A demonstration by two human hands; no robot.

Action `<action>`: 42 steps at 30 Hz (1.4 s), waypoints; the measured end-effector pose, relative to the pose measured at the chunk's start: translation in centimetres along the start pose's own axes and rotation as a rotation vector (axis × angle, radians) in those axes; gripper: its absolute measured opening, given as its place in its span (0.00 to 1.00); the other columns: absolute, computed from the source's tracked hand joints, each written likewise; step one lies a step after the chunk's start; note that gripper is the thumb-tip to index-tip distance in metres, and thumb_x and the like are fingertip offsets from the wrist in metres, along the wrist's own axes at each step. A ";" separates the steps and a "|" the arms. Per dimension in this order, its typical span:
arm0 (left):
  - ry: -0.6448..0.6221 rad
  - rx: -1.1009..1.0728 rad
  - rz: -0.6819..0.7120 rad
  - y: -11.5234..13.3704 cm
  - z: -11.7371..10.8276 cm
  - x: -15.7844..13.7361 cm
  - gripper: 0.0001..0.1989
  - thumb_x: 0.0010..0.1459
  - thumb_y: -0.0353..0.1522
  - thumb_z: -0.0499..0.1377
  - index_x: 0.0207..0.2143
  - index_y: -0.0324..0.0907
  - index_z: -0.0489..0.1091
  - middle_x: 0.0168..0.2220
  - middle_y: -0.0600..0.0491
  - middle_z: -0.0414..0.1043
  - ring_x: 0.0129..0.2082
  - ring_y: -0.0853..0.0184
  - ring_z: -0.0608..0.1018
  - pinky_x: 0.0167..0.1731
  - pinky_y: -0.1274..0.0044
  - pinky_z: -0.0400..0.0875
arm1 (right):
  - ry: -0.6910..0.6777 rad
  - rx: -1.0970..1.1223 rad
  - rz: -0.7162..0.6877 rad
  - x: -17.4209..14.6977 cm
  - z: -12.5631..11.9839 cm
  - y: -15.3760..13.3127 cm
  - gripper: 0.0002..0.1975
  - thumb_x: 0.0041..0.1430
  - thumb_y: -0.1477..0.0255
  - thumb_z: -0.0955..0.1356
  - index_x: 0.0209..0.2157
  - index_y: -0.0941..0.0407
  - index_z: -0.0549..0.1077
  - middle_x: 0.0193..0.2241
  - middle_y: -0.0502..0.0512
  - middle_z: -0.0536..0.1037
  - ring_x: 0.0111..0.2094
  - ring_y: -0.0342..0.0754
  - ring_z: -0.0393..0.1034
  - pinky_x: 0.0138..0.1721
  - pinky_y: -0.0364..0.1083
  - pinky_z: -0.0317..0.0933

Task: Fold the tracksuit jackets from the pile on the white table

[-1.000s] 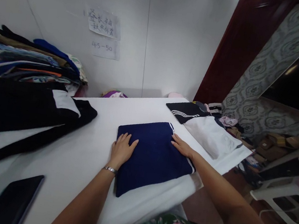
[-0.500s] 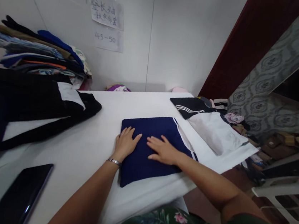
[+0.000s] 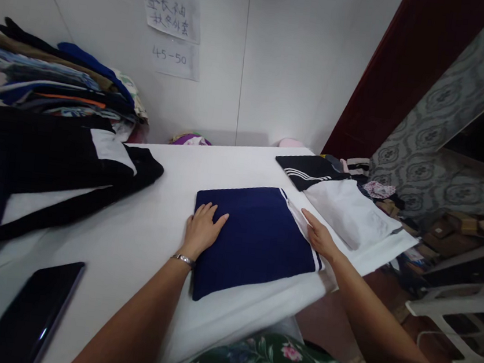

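A navy blue garment, folded into a flat rectangle, lies on the white table in front of me. White and navy stripes run along its right edge. My left hand rests flat on the garment's left side, fingers spread. At the right edge is my right hand, its fingers stretched out along the striped border and its thumb side up. Whether its hidden fingertips reach under the cloth I cannot tell. Just beyond it lies a folded white garment, partly over a black garment with white stripes.
A black garment with a white patch spreads across the table's left. Behind it rises a stack of folded clothes. A dark phone lies near the left front. White plastic stools stand at the right, near cardboard boxes.
My right hand has moved right, from the middle of the navy garment to its striped edge, and turned on its side. My left hand stays in place.
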State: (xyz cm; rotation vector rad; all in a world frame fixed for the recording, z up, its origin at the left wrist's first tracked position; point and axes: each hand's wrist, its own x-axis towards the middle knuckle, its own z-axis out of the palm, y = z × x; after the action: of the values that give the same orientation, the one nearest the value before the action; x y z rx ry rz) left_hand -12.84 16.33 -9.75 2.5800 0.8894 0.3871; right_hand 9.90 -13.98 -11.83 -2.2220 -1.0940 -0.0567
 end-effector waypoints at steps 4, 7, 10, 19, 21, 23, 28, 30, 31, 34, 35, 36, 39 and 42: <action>0.020 -0.017 0.003 -0.3 0.2 0.2 0.30 0.63 0.48 0.45 0.58 0.38 0.66 0.64 0.44 0.60 0.65 0.56 0.59 0.62 0.62 0.54 | -0.045 -0.002 -0.007 -1.1 -1.1 1.4 0.27 0.61 0.68 0.60 0.63 0.53 0.63 0.63 0.54 0.64 0.64 0.53 0.56 0.65 0.57 0.50; 0.050 -0.052 0.006 -0.7 0.5 0.4 0.28 0.64 0.46 0.45 0.57 0.39 0.67 0.62 0.45 0.63 0.65 0.58 0.60 0.63 0.63 0.54 | -0.136 -0.054 -0.028 -1.8 -1.4 1.8 0.30 0.60 0.65 0.64 0.63 0.52 0.61 0.64 0.54 0.62 0.65 0.55 0.54 0.65 0.58 0.50; 0.071 -0.098 0.005 -1.1 0.7 0.5 0.27 0.64 0.45 0.45 0.56 0.38 0.69 0.61 0.46 0.65 0.64 0.59 0.62 0.64 0.66 0.54 | -0.171 -0.060 -0.001 -2.4 -1.2 1.3 0.35 0.59 0.62 0.66 0.66 0.52 0.55 0.66 0.54 0.56 0.66 0.56 0.52 0.65 0.58 0.49; -0.048 -0.309 -0.084 -2.2 -0.6 1.6 0.24 0.63 0.39 0.44 0.54 0.41 0.71 0.61 0.52 0.65 0.64 0.65 0.63 0.65 0.70 0.53 | -0.292 -0.013 -0.180 -1.0 -1.8 0.4 0.33 0.59 0.69 0.66 0.65 0.49 0.56 0.68 0.51 0.51 0.67 0.53 0.48 0.66 0.56 0.47; -0.071 -0.319 -0.031 -3.2 -1.2 1.2 0.23 0.62 0.38 0.45 0.53 0.43 0.71 0.61 0.53 0.66 0.62 0.66 0.65 0.64 0.70 0.55 | -0.318 -0.050 -0.219 -0.1 -2.1 0.5 0.32 0.58 0.74 0.65 0.64 0.50 0.60 0.68 0.51 0.50 0.67 0.52 0.46 0.65 0.56 0.47; -0.070 -0.293 0.045 -4.5 -1.9 0.0 0.23 0.60 0.36 0.46 0.54 0.44 0.71 0.61 0.54 0.66 0.62 0.66 0.66 0.64 0.70 0.56 | -0.357 -0.084 -0.288 0.4 -2.4 0.8 0.31 0.56 0.77 0.64 0.63 0.50 0.62 0.68 0.51 0.49 0.68 0.52 0.44 0.65 0.57 0.46; -0.064 -0.105 0.261 -8.0 -2.8 -4.0 0.25 0.61 0.34 0.44 0.59 0.48 0.65 0.64 0.55 0.61 0.62 0.66 0.65 0.63 0.69 0.59 | -0.445 -0.132 -0.534 0.1 -3.2 1.4 0.35 0.55 0.80 0.63 0.64 0.53 0.59 0.69 0.55 0.46 0.69 0.52 0.39 0.66 0.58 0.44; -0.086 -0.027 0.320 -8.6 -2.9 -4.8 0.27 0.60 0.33 0.46 0.62 0.48 0.61 0.65 0.54 0.58 0.63 0.64 0.64 0.62 0.68 0.61 | -0.460 -0.138 -0.589 0.2 -3.3 1.4 0.36 0.54 0.82 0.63 0.65 0.54 0.57 0.69 0.57 0.44 0.69 0.52 0.37 0.66 0.57 0.44; -0.093 0.001 0.344 -8.7 -3.0 -4.9 0.28 0.59 0.33 0.47 0.63 0.48 0.59 0.66 0.54 0.57 0.63 0.62 0.64 0.62 0.66 0.61 | -0.470 -0.141 -0.608 0.4 -3.3 1.4 0.37 0.53 0.82 0.63 0.65 0.55 0.56 0.69 0.57 0.43 0.69 0.52 0.36 0.66 0.57 0.43; -0.107 0.052 0.428 -8.6 -3.1 -4.3 0.31 0.57 0.31 0.50 0.64 0.48 0.56 0.67 0.52 0.54 0.65 0.60 0.60 0.63 0.63 0.58 | -0.490 -0.138 -0.629 1.4 -3.3 1.0 0.36 0.54 0.80 0.64 0.65 0.55 0.57 0.69 0.58 0.44 0.69 0.53 0.36 0.66 0.57 0.43; -0.107 0.066 0.459 -8.5 -3.3 -4.0 0.31 0.57 0.30 0.50 0.64 0.47 0.56 0.67 0.52 0.53 0.66 0.60 0.59 0.64 0.62 0.57 | -0.488 -0.131 -0.628 1.8 -3.2 1.0 0.34 0.55 0.79 0.64 0.65 0.54 0.58 0.69 0.58 0.45 0.69 0.53 0.37 0.66 0.57 0.44; -0.106 0.081 0.488 -8.3 -3.4 -3.6 0.31 0.57 0.29 0.50 0.64 0.47 0.57 0.67 0.51 0.53 0.66 0.60 0.58 0.64 0.62 0.56 | -0.482 -0.118 -0.623 2.0 -3.1 0.9 0.32 0.57 0.79 0.63 0.64 0.54 0.60 0.69 0.58 0.46 0.69 0.53 0.38 0.65 0.57 0.45; -0.119 0.121 0.543 -8.0 -3.7 -3.0 0.30 0.58 0.30 0.51 0.64 0.47 0.58 0.67 0.50 0.52 0.67 0.60 0.57 0.64 0.61 0.53 | -0.465 -0.036 -0.611 2.1 -2.5 1.0 0.26 0.63 0.77 0.59 0.62 0.52 0.64 0.68 0.56 0.49 0.69 0.51 0.40 0.65 0.57 0.46; -0.163 0.094 0.553 -7.8 -3.7 -3.0 0.30 0.57 0.29 0.51 0.63 0.48 0.59 0.67 0.50 0.53 0.67 0.60 0.56 0.65 0.59 0.50 | -0.403 0.119 -0.528 1.6 -1.4 1.2 0.23 0.65 0.70 0.60 0.60 0.51 0.66 0.67 0.54 0.52 0.69 0.50 0.40 0.66 0.56 0.44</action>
State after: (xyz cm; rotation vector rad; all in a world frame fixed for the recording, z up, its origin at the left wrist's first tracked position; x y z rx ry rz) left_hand -20.58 21.06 -10.29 2.8672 0.1279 0.2777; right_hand 12.11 -14.21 -10.90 -1.8260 -1.8319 0.2351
